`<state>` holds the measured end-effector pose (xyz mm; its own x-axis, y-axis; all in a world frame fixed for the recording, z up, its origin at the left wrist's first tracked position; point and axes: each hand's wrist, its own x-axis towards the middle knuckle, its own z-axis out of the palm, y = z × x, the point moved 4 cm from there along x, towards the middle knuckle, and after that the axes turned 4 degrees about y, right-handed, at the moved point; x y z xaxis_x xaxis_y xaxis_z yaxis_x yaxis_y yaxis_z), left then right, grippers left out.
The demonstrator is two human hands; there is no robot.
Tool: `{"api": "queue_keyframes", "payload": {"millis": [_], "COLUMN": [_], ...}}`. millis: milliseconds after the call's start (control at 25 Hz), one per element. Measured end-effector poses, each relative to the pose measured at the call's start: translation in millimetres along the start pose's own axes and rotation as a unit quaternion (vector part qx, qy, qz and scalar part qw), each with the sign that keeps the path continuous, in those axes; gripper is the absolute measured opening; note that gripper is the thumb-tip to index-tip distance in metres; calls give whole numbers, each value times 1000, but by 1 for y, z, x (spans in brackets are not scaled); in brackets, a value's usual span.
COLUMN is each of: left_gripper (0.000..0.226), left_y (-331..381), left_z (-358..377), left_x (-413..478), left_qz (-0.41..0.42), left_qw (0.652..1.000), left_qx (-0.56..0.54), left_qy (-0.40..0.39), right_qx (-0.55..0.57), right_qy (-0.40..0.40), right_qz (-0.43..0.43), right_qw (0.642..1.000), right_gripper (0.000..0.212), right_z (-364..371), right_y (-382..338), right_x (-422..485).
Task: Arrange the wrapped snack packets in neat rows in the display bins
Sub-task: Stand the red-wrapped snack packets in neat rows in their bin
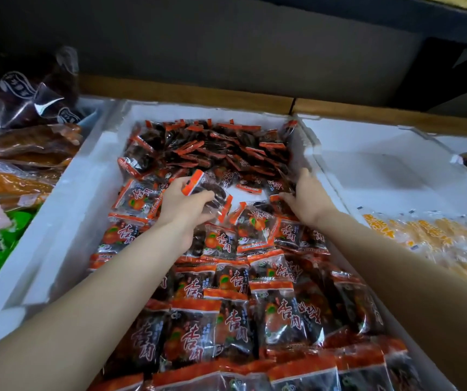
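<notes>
A white foam bin [80,198] holds many dark snack packets with orange-red ends. Near me the packets [235,328] lie in overlapping rows; at the far end a loose heap [212,145] lies jumbled. My left hand [183,206] grips a packet [204,190] above the middle of the bin, where a bare white patch of the floor shows. My right hand [307,197] reaches in by the bin's right wall, fingers spread on packets there; what its fingertips hold is hidden.
Another white foam bin [381,165] on the right holds yellow packets [429,235] at its near end. To the left lie orange, green and dark wrapped goods [26,148]. A wooden ledge [187,91] and dark wall run behind.
</notes>
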<state>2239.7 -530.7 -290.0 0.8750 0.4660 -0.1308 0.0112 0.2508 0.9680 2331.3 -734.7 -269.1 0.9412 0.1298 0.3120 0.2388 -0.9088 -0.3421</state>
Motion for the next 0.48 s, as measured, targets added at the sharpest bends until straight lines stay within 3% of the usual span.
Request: {"api": "queue_keyframes", "payload": {"millis": [80,240,480], "left_gripper": [26,21,29], "left_y": [0,3,3], "left_z": [-2,-4,1], "left_x": [3,10,4], "left_qz": [2,11,-24], "left_qw": [1000,1000,1000], "left_qx": [-4,-6,-4], "left_qy": [1,-2,-16], "right_qx": [-54,-109,58], "right_qy": [-17,74,152], "right_qz": [31,33,-89], "right_qw": [998,991,983], "right_gripper": [37,23,22], "right_z": [9,-10,-43], "right_y": [5,4,-54], "right_x": [11,14,-31]}}
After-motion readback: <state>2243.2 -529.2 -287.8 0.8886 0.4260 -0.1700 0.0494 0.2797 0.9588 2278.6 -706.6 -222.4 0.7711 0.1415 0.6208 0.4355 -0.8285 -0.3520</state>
